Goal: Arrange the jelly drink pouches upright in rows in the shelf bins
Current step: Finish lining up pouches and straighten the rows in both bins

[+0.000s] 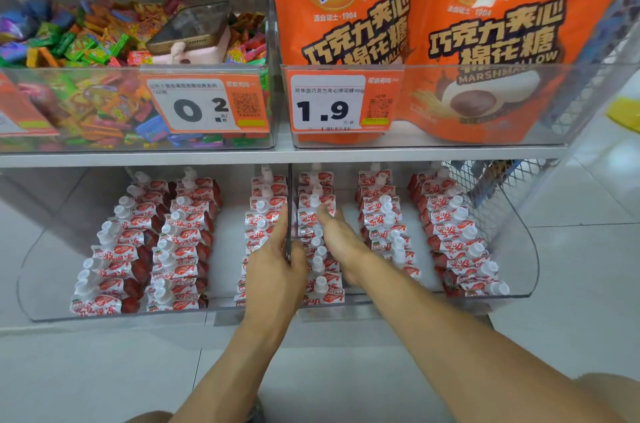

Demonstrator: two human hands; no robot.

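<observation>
A: Left fingers?
B: Straight and together on the left hand (277, 260), laid along the divider (289, 215) between the two bins, against the pouches (265, 215) of the left bin's (41, 284) right-hand row. Pinching nothing visible.

A: Right fingers?
B: Also extended and close together on the right hand (337, 239), tips on the first row just right of the divider, pressing pouch tops. Curl underneath hidden; cannot tell.

A: Pouches elsewhere?
B: Standing in rows, caps up: two rows toward the left bin's left side, one by the divider; three rows in the right bin (526, 270), the last beside the mesh wall.

A: Above?
B: Candy bin (104, 104) with a phone (190, 29); orange bags (346, 7) behind price tags (325, 104).
</observation>
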